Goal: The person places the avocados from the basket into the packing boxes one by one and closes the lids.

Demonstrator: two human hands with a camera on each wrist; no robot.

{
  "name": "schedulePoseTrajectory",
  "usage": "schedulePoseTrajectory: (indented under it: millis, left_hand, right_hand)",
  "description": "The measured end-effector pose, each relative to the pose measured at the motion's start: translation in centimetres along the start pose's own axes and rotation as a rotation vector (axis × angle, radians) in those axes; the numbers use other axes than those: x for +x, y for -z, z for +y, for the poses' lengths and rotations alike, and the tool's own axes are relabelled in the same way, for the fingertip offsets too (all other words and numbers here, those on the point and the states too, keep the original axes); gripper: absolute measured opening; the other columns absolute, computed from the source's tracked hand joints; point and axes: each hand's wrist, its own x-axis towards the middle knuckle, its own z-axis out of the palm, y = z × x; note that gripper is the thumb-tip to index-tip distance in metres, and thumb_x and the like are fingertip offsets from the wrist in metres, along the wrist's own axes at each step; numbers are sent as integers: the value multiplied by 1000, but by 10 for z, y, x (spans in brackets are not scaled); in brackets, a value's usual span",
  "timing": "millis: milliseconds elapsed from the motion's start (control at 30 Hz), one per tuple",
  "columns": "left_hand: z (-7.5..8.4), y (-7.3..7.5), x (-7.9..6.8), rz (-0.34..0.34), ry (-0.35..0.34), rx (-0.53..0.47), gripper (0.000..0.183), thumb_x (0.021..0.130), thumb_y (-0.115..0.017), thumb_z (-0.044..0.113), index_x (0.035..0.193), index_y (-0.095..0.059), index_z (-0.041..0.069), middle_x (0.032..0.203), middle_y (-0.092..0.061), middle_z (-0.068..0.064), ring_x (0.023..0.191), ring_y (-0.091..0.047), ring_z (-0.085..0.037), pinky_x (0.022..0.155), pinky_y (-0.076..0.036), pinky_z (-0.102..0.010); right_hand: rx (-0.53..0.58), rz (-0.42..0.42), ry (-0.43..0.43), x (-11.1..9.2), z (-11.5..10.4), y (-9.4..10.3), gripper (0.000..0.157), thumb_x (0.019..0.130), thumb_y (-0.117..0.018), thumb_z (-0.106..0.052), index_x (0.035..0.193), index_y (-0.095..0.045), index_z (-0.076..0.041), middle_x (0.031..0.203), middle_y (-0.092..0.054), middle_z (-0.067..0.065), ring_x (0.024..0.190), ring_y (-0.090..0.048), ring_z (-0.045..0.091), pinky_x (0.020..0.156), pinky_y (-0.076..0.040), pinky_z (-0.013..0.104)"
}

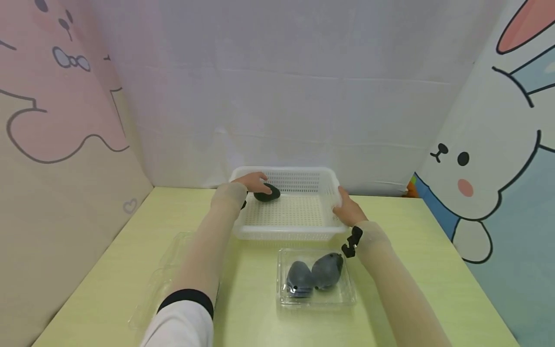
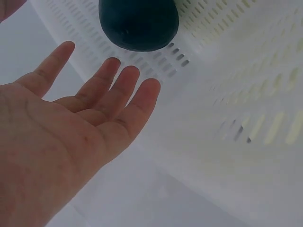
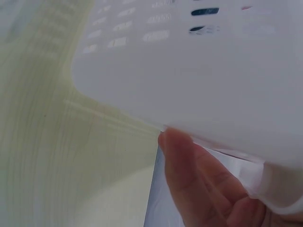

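Observation:
A white plastic basket (image 1: 284,232) with slotted walls stands at the back of the table. Inside it, toward the left, lies a dark, smooth, egg-shaped thing (image 1: 267,193), dark teal in the left wrist view. My left hand (image 1: 253,182) reaches over the basket's left side beside that thing; the left wrist view shows its fingers extended and spread, a little apart from it. With my right hand (image 1: 348,210) I grip the basket's right end, fingers under the rim in the right wrist view. A clear plastic box (image 1: 316,302) in front holds two grey-blue, rounded things (image 1: 327,271).
More clear plastic packaging (image 1: 149,294) lies on the table's left, partly hidden by my left arm. A white cloth wall (image 1: 277,96) rises right behind the basket. Printed panels with cartoon animals (image 1: 490,173) flank the table (image 1: 425,270).

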Motion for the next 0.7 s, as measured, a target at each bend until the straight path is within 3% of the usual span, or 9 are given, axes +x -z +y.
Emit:
schedulePoseTrajectory:
  millis: [200, 500, 700]
  left_hand:
    - [1, 1, 0, 5, 39, 15, 66, 93, -61, 38, 149, -37, 11, 153, -34, -10, 135, -39, -31, 105, -37, -46]
    - [-6, -3, 13, 8, 67, 8, 68, 92, -61, 36, 149, -36, 11, 154, -33, -10, 138, -35, -30, 108, -34, -45]
    - [-7, -4, 14, 12, 77, -34, 67, 93, -61, 34, 150, -35, 12, 154, -32, -9, 138, -35, -30, 107, -35, -46]
  right_hand:
    - [12, -3, 6, 3, 1, -3, 75, 98, -44, -13, 156, 4, -10, 145, -37, 31, 106, -59, 41, 79, -51, 49]
    - [7, -6, -2, -2, 0, 0, 74, 98, -42, -14, 156, 4, -10, 148, -34, 30, 111, -56, 41, 84, -49, 51]
    - [3, -9, -5, -2, -1, 1, 74, 99, -43, -14, 156, 5, -10, 148, -33, 30, 111, -56, 41, 85, -49, 51]
